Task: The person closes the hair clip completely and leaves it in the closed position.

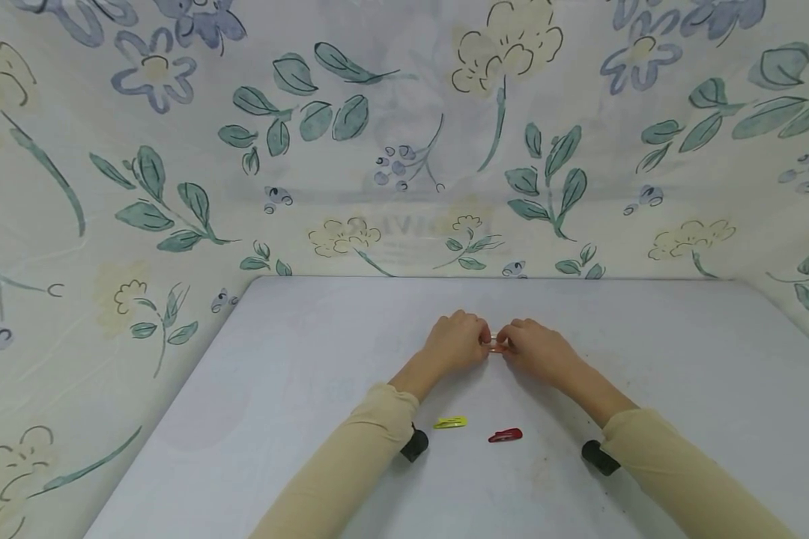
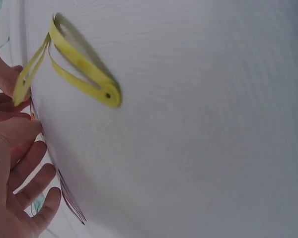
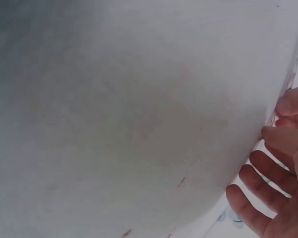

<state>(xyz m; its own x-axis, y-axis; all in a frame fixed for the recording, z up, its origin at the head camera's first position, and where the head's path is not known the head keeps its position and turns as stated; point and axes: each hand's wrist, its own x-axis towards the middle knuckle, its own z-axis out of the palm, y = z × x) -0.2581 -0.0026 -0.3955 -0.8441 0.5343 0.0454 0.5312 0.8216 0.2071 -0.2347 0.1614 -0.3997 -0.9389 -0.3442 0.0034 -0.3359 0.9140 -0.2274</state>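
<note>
On the far middle of the white table, my left hand (image 1: 457,340) and right hand (image 1: 538,349) meet close together, fingers bent downward. Between them their thumbs and fingertips pinch the two ends of a small orange-pink hair clip (image 1: 497,349), mostly covered by the fingers. Nearer to me lie a yellow snap hair clip (image 1: 450,423) and, to its right, a red hair clip (image 1: 505,435). The left wrist view shows the yellow clip up close, its two parts bent apart. In the right wrist view, my right hand's other fingers (image 3: 268,178) are spread.
The white table (image 1: 297,359) meets a flower-patterned cloth (image 1: 411,217) along its back and side edges. A dark wrist camera hangs under each cream sleeve (image 1: 350,449). Small brownish marks dot the tabletop on the right.
</note>
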